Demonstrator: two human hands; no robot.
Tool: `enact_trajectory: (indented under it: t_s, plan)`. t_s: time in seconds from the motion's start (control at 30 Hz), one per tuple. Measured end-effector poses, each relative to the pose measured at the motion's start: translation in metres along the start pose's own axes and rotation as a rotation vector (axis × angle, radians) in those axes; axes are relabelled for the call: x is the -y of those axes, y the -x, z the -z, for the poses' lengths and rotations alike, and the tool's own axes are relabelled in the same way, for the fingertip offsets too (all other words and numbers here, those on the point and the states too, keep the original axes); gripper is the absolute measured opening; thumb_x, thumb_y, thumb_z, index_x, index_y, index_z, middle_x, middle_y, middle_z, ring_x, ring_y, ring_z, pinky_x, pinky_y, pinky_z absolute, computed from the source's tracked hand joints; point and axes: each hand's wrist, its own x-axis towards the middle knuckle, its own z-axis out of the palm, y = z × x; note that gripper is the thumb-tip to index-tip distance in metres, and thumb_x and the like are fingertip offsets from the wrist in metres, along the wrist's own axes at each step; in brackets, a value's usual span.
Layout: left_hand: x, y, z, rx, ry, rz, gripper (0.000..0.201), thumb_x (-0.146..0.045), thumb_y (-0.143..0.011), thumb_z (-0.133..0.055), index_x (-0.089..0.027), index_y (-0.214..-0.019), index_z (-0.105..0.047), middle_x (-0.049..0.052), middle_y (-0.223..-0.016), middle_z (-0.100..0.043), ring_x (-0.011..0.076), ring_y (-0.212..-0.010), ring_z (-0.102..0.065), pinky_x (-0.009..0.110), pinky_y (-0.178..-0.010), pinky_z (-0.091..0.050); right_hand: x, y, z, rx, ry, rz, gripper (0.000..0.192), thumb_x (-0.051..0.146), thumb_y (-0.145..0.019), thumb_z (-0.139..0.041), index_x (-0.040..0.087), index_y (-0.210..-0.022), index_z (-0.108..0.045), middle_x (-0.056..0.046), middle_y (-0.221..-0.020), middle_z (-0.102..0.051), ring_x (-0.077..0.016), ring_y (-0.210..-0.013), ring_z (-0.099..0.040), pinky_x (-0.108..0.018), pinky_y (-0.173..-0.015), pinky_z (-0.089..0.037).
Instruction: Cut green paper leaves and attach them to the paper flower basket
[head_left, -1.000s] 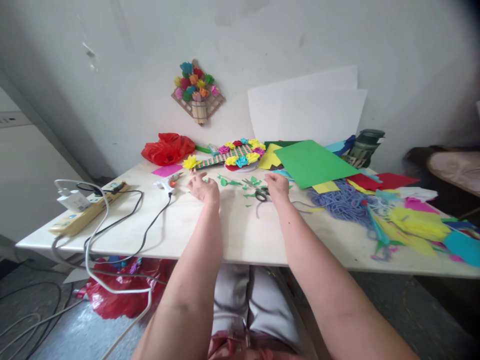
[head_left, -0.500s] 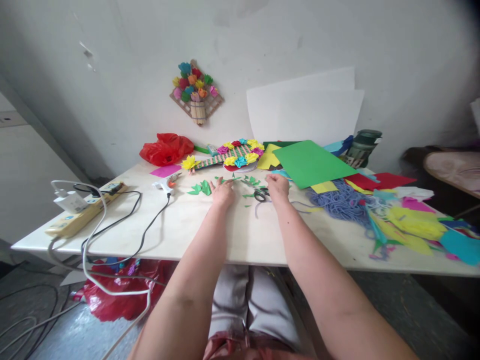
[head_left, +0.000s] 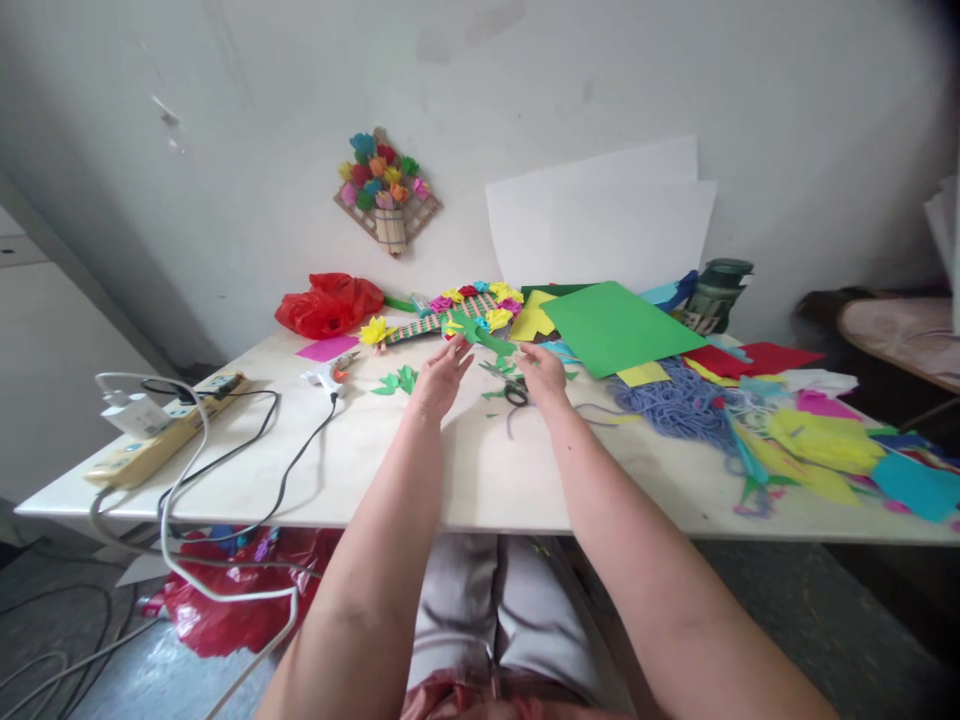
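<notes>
Bench [head_left: 480, 480]: we see a pale surface running the full width of the view, set against a grey wall.
White sheets [head_left: 600, 225]: we note two large sheets leaning on the wall behind the bench.
Green sheet [head_left: 619, 325]: it lies flat at the far right of centre, on top of other coloured papers.
Paper pile [head_left: 825, 440]: yellow, teal and pink scraps lie at the right end, beside a heap of blue yarn [head_left: 675, 400].
Red bag [head_left: 326, 303]: it sits crumpled at the far left of the bench, against the wall.
Power strip [head_left: 150, 440]: it rests at the left end, with white and black cables trailing off the edge.
Flower panel [head_left: 469, 310]: a woven strip with paper flowers lies just beyond the hands.
Left hand [head_left: 439, 375]: fingers are part-curled and raised off the bench, pinching one end of the green cut-out.
Right hand [head_left: 541, 370]: fingers are closed lightly on the other end of the same piece.
Green cut-out [head_left: 484, 335]: a leafy paper stem is held in the air between both hands, in front of the flower panel.
Scissors [head_left: 514, 390]: they lie on the bench just beside the right hand.
Green leaves [head_left: 397, 381]: small cut pieces lie left of the left hand.
</notes>
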Motion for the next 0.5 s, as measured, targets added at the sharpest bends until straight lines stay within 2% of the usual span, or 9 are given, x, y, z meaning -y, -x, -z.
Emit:
enact_trajectory:
  t_s: [0.1, 0.2, 0.3, 0.37, 0.43, 0.5]
  plan:
    - [0.001, 0.0, 0.0, -0.003, 0.059, 0.047, 0.022, -0.021, -0.07, -0.067, -0.016, -0.091, -0.071, 0.011, -0.118, -0.063, 0.0269, -0.121, -0.05, 0.043, -0.104, -0.035, 0.002, 0.0, -0.002, -0.011, -0.079, 0.044, 0.04, 0.021, -0.066, -0.062, 0.018, -0.106, -0.064, -0.008, -0.112, -0.065, -0.0203, -0.096, -0.061, -0.036, -0.088, -0.046]
    - [0.001, 0.001, 0.0, 0.018, 0.078, 0.086, 0.02, -0.02, -0.071, -0.066, -0.015, -0.09, -0.07, 0.011, -0.117, -0.064, 0.0274, -0.12, -0.051, 0.043, -0.103, -0.037, 0.004, 0.002, -0.005, 0.043, -0.168, 0.064, 0.041, 0.019, -0.064, -0.063, 0.016, -0.105, -0.064, -0.008, -0.108, -0.066, -0.0184, -0.088, -0.062, -0.033, -0.081, -0.049]
    - [0.002, 0.003, -0.002, 0.039, 0.063, 0.141, 0.02, -0.019, -0.07, -0.065, -0.015, -0.09, -0.07, 0.01, -0.113, -0.065, 0.0265, -0.116, -0.053, 0.042, -0.101, -0.04, 0.008, 0.005, -0.006, 0.15, -0.249, -0.009, 0.029, 0.022, -0.066, -0.062, 0.016, -0.093, -0.066, -0.005, -0.086, -0.069, -0.0153, -0.067, -0.062, -0.028, -0.062, -0.051]
    - [0.003, 0.003, -0.002, 0.028, 0.051, 0.162, 0.021, -0.016, -0.068, -0.066, -0.014, -0.089, -0.071, 0.01, -0.107, -0.068, 0.0245, -0.111, -0.057, 0.04, -0.1, -0.041, 0.012, 0.008, -0.006, 0.2, -0.296, -0.103, 0.022, 0.024, -0.066, -0.062, 0.015, -0.086, -0.067, -0.001, -0.067, -0.066, -0.0123, -0.051, -0.056, -0.024, -0.047, -0.046]
    - [0.003, 0.002, -0.001, -0.006, 0.035, 0.161, 0.021, -0.014, -0.066, -0.068, -0.013, -0.086, -0.071, 0.01, -0.099, -0.069, 0.0219, -0.104, -0.06, 0.038, -0.098, -0.042, 0.015, 0.01, -0.006, 0.207, -0.327, -0.171, 0.017, 0.023, -0.066, -0.062, 0.015, -0.081, -0.066, 0.003, -0.054, -0.06, -0.0096, -0.042, -0.049, -0.021, -0.039, -0.039]
    - [0.005, 0.001, 0.001, -0.051, 0.002, 0.154, 0.02, -0.013, -0.064, -0.069, -0.013, -0.084, -0.071, 0.009, -0.091, -0.07, 0.0193, -0.096, -0.063, 0.036, -0.097, -0.043, 0.018, 0.012, -0.004, 0.197, -0.341, -0.205, 0.014, 0.021, -0.065, -0.062, 0.015, -0.078, -0.065, 0.004, -0.05, -0.057, -0.0081, -0.039, -0.046, -0.019, -0.036, -0.035]
